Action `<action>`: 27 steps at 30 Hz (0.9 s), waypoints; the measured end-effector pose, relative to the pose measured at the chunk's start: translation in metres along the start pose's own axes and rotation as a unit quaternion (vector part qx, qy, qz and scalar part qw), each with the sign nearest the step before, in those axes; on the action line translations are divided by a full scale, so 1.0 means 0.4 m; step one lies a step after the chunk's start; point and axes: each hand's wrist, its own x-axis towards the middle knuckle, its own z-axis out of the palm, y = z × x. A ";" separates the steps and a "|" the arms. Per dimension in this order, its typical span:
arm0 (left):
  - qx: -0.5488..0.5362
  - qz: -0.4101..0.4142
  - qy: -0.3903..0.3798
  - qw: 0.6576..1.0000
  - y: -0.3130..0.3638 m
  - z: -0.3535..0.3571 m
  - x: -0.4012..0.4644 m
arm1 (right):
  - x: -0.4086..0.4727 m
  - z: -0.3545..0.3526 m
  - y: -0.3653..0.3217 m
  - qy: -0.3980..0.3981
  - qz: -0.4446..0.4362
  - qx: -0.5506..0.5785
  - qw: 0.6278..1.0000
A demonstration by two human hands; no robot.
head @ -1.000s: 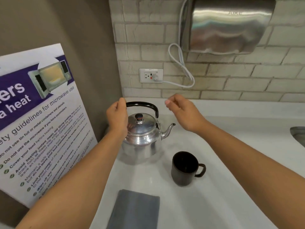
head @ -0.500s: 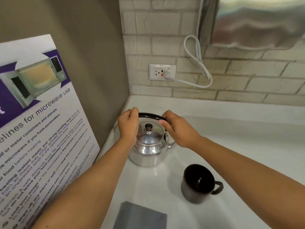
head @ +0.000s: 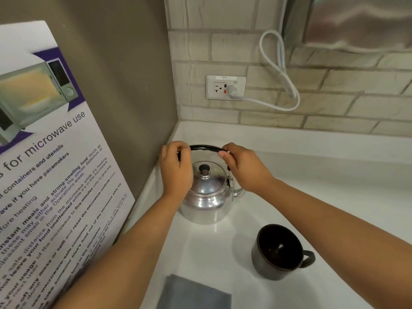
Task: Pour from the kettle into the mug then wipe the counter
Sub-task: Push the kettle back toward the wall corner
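Observation:
A shiny metal kettle [head: 206, 197] with a black handle and a black lid knob stands on the white counter [head: 323, 197] in the back left corner, spout pointing right. My left hand [head: 176, 172] grips the left end of the handle. My right hand [head: 243, 167] grips the right end, covering most of the spout. A dark mug [head: 278, 253] stands upright to the front right of the kettle, handle to the right, and looks empty. A folded grey cloth [head: 191, 294] lies at the near edge.
A microwave-guideline poster [head: 49, 175] leans on the brown wall at the left. On the brick wall behind are a power outlet [head: 225, 86] with a looped white cord [head: 278, 70] and a steel hand dryer [head: 361, 21] above.
My right hand came down from the air onto the right end of the kettle handle, so both hands now hold it. The view has moved closer and lower.

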 end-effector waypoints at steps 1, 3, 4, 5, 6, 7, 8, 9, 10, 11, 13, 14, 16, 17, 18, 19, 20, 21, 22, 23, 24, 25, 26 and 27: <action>0.015 0.017 -0.016 1.000 -0.005 -0.003 0.005 | 0.010 0.005 0.005 0.005 0.013 -0.001 1.000; 0.039 0.017 -0.042 0.998 -0.015 -0.003 0.022 | 0.029 0.016 0.015 0.014 0.041 -0.009 0.999; 0.044 0.004 -0.048 0.998 -0.017 -0.001 0.034 | 0.040 0.023 0.019 0.017 0.052 -0.011 0.998; 0.048 -0.013 -0.052 0.997 -0.018 0.001 0.047 | 0.048 0.028 0.022 0.021 0.060 -0.007 0.998; 0.055 -0.029 -0.058 0.996 -0.021 0.003 0.059 | 0.055 0.033 0.025 0.028 0.066 0.002 0.997; 0.068 -0.039 -0.067 0.995 -0.024 0.004 0.070 | 0.060 0.037 0.026 0.035 0.071 0.013 0.997; 0.083 -0.045 -0.079 0.992 -0.030 0.006 0.079 | 0.065 0.042 0.028 0.040 0.077 0.020 0.996; 0.095 -0.051 -0.091 0.990 -0.035 0.007 0.085 | 0.069 0.047 0.031 0.041 0.083 0.022 0.995; 0.104 -0.059 -0.102 0.988 -0.039 0.007 0.089 | 0.073 0.053 0.035 0.038 0.090 0.019 0.995; 0.111 -0.069 -0.110 0.985 -0.042 0.009 0.093 | 0.077 0.057 0.041 0.031 0.101 0.015 0.994; 0.121 -0.094 -0.128 0.980 -0.050 0.012 0.102 | 0.085 0.065 0.050 0.012 0.129 0.019 0.991; 0.127 -0.107 -0.139 0.976 -0.053 0.013 0.108 | 0.089 0.068 0.054 0.004 0.142 0.026 0.989; 0.147 -0.126 -0.165 0.967 -0.058 0.014 0.119 | 0.094 0.072 0.061 -0.007 0.160 0.038 0.986; 0.160 -0.132 -0.176 0.962 -0.059 0.014 0.123 | 0.095 0.074 0.063 -0.012 0.168 0.041 0.985; 0.171 -0.137 -0.184 0.958 -0.061 0.014 0.126 | 0.095 0.076 0.064 -0.017 0.176 0.044 0.983; 0.180 -0.141 -0.189 0.955 -0.063 0.013 0.128 | 0.094 0.078 0.065 -0.020 0.183 0.046 0.982; 0.187 -0.144 -0.192 0.953 -0.064 0.013 0.130 | 0.093 0.080 0.066 -0.021 0.187 0.048 0.981; 0.193 -0.145 -0.193 0.951 -0.064 0.013 0.130 | 0.092 0.082 0.066 -0.020 0.189 0.048 0.981; 0.201 -0.146 -0.193 0.949 -0.062 0.012 0.131 | 0.091 0.082 0.066 -0.018 0.191 0.049 0.980; 0.209 -0.148 -0.193 0.947 -0.060 0.012 0.131 | 0.091 0.080 0.063 -0.018 0.193 0.052 0.980; 0.221 -0.149 -0.195 0.944 -0.054 0.010 0.128 | 0.090 0.076 0.060 -0.020 0.195 0.051 0.979; 0.235 -0.149 -0.197 0.940 -0.047 0.009 0.125 | 0.088 0.070 0.055 -0.026 0.197 0.048 0.979; 0.249 -0.145 -0.200 0.936 -0.033 0.006 0.120 | 0.084 0.063 0.048 -0.038 0.195 0.040 0.979; 0.260 -0.140 -0.205 0.933 -0.017 0.003 0.115 | 0.078 0.054 0.039 -0.053 0.187 0.026 0.981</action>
